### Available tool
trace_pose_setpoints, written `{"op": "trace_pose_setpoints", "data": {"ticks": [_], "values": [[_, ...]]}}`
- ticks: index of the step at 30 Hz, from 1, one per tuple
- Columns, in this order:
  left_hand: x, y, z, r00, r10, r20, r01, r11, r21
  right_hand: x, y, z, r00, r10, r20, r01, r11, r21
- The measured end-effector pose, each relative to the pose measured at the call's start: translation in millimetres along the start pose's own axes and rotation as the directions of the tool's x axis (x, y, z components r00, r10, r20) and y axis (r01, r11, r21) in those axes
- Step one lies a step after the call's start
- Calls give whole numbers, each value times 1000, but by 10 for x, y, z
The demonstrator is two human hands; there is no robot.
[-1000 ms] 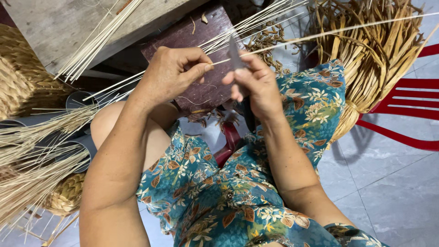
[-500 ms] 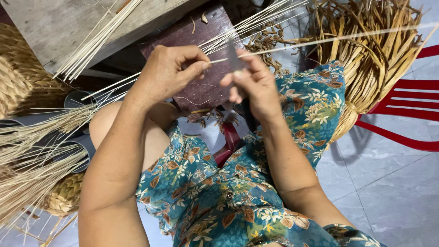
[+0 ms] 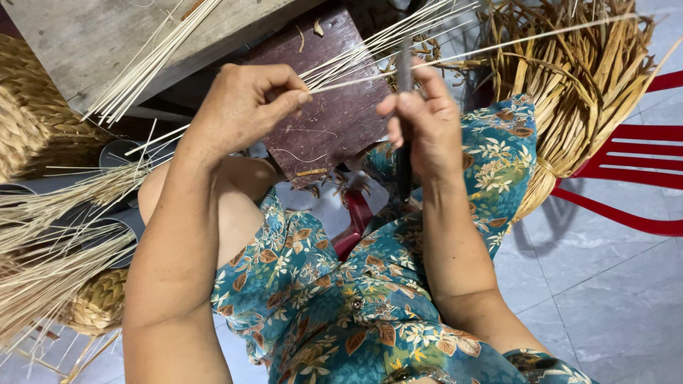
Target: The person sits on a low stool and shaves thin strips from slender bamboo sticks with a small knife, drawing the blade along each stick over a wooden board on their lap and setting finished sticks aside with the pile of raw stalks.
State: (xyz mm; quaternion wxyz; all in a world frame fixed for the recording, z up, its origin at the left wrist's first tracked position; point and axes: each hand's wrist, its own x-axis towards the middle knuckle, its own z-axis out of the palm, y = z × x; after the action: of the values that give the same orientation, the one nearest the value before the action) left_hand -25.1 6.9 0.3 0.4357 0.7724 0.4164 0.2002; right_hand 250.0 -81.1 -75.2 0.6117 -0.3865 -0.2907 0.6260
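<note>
1. Pale, thin reed strip point(image 3: 455, 55) runs from the upper right across the frame to the left hand point(image 3: 242, 107), whose thumb and forefinger pinch its near end.
2. Right hand point(image 3: 420, 117) is closed around a dark, slim tool point(image 3: 404, 67) held roughly upright; its tip meets the strip, though the exact contact is hard to make out.
3. Both hands hover above a dark reddish wooden block point(image 3: 334, 121), scratched and scattered with a few shavings.
4. More loose strips point(image 3: 384, 39) lie fanned over the block's upper edge, just beside the held one.
5. Behind the left hand, a grey plank point(image 3: 85, 43) carries another bundle of thin sticks point(image 3: 153, 60).
6. Coarse dried leaves point(image 3: 569, 92) are heaped at the upper right, over a red plastic chair point(image 3: 633, 178).
7. Straw-coloured fibres point(image 3: 50, 235) spread at the left, near a woven basket point(image 3: 96, 306).
8. Blue floral cloth point(image 3: 341, 299) covers the person's lap beneath the arms.
</note>
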Motion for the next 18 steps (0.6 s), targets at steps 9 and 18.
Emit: {"op": "trace_pose_setpoints", "data": {"ticks": [9, 18], "values": [[-28, -1, -46, 997, -62, 48, 62, 998, 2, 12, 165, 94, 995, 89, 39, -90, 996, 2], [-39, -71, -85, 977, 69, -202, -74, 997, -17, 13, 42, -18, 999, -28, -33, 27, 999, -41]]}}
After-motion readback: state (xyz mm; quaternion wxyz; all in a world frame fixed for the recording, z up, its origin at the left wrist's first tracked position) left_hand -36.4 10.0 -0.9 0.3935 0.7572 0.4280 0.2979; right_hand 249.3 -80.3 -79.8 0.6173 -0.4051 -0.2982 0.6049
